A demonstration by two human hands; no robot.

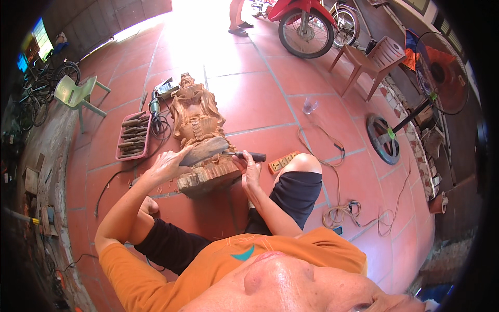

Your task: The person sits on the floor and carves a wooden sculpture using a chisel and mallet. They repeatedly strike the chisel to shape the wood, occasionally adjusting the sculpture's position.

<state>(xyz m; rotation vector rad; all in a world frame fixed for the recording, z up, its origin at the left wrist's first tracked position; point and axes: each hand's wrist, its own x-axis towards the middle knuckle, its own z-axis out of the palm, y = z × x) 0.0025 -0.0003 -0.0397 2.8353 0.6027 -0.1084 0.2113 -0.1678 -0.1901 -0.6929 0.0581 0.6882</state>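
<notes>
A carved wooden statue (195,117) of a robed figure lies on the red tiled floor between my legs, its base (208,177) nearest me. My left hand (169,164) grips a flat wooden mallet (205,151) held across the statue's lower part. My right hand (251,167) holds a chisel with a dark handle (252,155), its blade pointing left toward the carving just under the mallet. Wood chips lie around the base.
A pink tray of chisels (134,136) and a power tool with cable (155,108) lie left of the statue. A power strip (283,162) and cords sit by my right knee. Farther off stand a green chair (78,96), brown chair (377,60), floor fan (439,70), motorbike (304,23).
</notes>
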